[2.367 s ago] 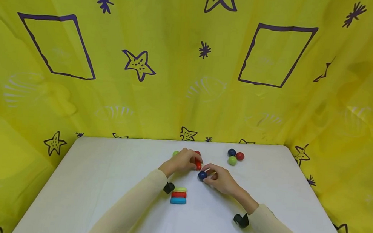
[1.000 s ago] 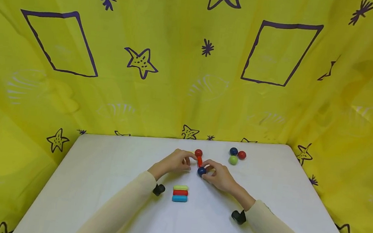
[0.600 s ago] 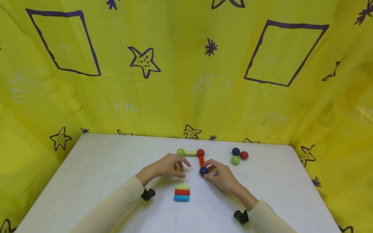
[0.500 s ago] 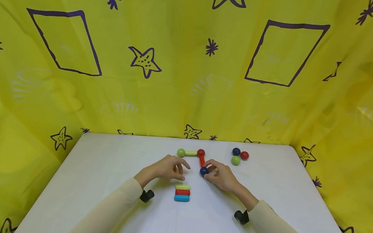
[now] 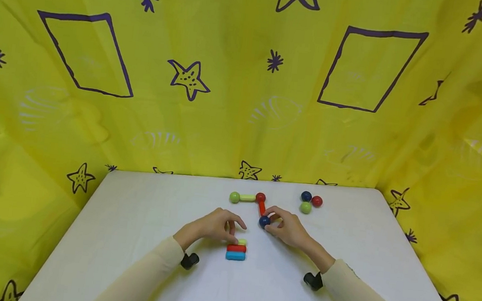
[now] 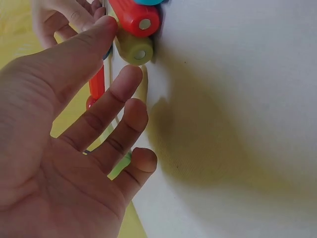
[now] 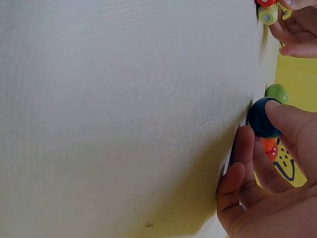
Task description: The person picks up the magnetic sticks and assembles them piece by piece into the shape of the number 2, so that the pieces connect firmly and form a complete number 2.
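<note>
My right hand (image 5: 289, 229) pinches a dark blue ball (image 5: 264, 221) between thumb and fingers. That ball sits at the near end of a red rod (image 5: 262, 208), whose far end meets a red ball (image 5: 260, 197). From there a pale green rod (image 5: 248, 198) leads left to a green ball (image 5: 234, 197). My left hand (image 5: 217, 224) hovers over a row of loose rods, fingers spread and loosely bent. Its thumb is at the pale green rod (image 6: 134, 51), beside a red rod (image 6: 136, 17) and a blue rod (image 5: 236, 256). Metal discs show on the rod ends.
Three loose balls, dark blue (image 5: 306, 196), red (image 5: 317, 201) and green (image 5: 305, 207), lie grouped at the back right. A white cloth covers the table (image 5: 141, 258). A yellow patterned curtain (image 5: 216, 133) hangs behind and at both sides.
My left hand has left the red rod and come back toward the loose rods, uncovering the joined green and red pieces. My right hand keeps the blue ball, now against the red rod.
</note>
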A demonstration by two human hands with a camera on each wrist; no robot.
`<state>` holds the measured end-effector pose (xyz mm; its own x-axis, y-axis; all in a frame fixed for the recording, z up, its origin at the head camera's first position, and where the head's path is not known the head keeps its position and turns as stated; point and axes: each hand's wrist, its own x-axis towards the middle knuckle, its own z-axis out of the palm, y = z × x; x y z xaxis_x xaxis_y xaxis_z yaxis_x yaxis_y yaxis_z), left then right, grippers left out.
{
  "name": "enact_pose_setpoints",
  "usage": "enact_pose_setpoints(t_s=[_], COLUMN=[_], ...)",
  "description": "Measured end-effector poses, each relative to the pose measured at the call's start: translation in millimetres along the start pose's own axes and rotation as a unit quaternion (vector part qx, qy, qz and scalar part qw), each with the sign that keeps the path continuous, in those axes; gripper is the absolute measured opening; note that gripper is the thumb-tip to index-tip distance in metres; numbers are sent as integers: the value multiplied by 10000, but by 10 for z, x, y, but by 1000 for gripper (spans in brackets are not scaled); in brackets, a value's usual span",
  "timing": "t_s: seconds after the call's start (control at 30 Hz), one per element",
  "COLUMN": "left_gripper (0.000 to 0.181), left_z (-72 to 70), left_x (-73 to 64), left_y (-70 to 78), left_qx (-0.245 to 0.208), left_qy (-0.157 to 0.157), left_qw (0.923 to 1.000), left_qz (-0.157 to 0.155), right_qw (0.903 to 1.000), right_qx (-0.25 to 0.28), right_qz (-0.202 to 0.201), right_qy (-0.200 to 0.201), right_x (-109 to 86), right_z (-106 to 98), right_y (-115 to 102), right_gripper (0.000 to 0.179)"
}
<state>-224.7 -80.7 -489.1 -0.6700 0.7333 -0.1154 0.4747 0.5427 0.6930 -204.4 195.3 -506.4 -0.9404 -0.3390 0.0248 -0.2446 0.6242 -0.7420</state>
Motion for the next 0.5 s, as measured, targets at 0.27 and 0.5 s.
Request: enact_pose_setpoints(t_s=[0.27, 0.5], left_gripper=[32, 24], left_z=[12, 35], left_x=[-4, -3], left_y=[14, 29], left_qx=[2, 24], left_qy=[-39, -66], left_qw=[10000, 10000], left_qz=[-18, 8], right_qw=[10000, 10000], right_qx=[-33, -9], right_qz=[-42, -37], right_qy=[10, 27], right_x=[-4, 1], right_z=[-2, 5], right_y=[-4, 14], right_gripper=[31, 31])
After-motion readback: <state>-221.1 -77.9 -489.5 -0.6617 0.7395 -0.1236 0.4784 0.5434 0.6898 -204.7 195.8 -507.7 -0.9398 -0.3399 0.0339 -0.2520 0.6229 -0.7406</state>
